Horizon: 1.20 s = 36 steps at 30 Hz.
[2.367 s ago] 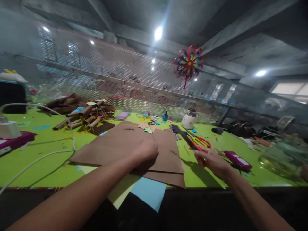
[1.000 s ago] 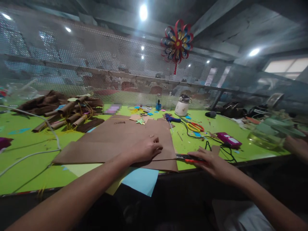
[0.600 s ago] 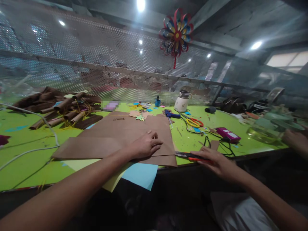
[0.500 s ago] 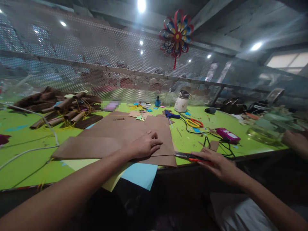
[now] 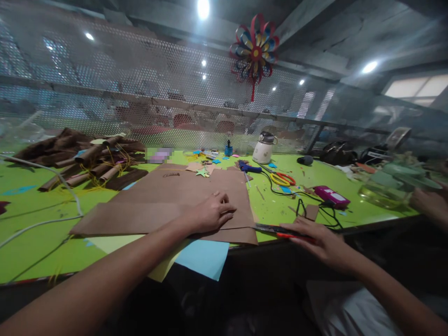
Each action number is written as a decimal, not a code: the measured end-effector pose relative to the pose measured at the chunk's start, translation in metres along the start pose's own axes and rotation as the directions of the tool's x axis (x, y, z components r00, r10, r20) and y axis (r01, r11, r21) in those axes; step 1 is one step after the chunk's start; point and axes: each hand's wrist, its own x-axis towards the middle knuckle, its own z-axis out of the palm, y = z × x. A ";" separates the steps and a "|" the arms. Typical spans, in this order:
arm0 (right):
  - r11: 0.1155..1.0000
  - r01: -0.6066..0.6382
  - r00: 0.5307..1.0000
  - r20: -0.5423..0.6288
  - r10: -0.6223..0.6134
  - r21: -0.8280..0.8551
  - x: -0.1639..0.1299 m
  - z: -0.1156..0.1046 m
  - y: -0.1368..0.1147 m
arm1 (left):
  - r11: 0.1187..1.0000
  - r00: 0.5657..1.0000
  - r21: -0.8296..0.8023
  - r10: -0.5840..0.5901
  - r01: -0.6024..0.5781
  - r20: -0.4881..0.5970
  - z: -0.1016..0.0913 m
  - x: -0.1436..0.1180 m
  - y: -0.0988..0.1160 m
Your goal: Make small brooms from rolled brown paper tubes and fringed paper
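Note:
My left hand [image 5: 208, 215] lies flat on a stack of brown paper sheets [image 5: 168, 200] spread on the green table [image 5: 42, 224], fingers pressing near their right edge. My right hand [image 5: 317, 238] grips red-handled scissors [image 5: 276, 229] lying along the table's front edge, blades pointing left at the brown paper's right edge. Yellow paper [image 5: 115, 245] and blue paper [image 5: 203, 259] stick out under the brown sheets and hang over the table edge.
Rolled brown paper tubes [image 5: 94, 161] are piled at the back left. A white cable [image 5: 38, 224] crosses the left. Yellow-and-red scissors [image 5: 283, 179], a blue glue gun [image 5: 248, 168], a white jar [image 5: 263, 148] and a pink box [image 5: 332, 196] lie right. Another person's hand [image 5: 429, 205] is far right.
My right hand brought the red scissors down from above the table to its front edge beside the brown paper. My left hand opened flat on the sheets.

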 end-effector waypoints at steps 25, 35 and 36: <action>0.996 0.069 0.997 0.014 -0.070 0.063 0.015 0.002 -0.031 | 1.000 1.000 0.002 0.006 -0.006 -0.013 0.003 0.001 -0.002; 0.989 0.139 0.990 0.005 -0.139 0.049 0.034 0.013 -0.052 | 0.999 1.000 -0.046 -0.008 0.007 -0.024 0.002 0.002 -0.002; 0.988 0.144 0.990 0.004 -0.144 0.048 0.034 0.014 -0.053 | 0.999 1.000 -0.046 -0.012 0.011 -0.020 0.002 0.002 -0.002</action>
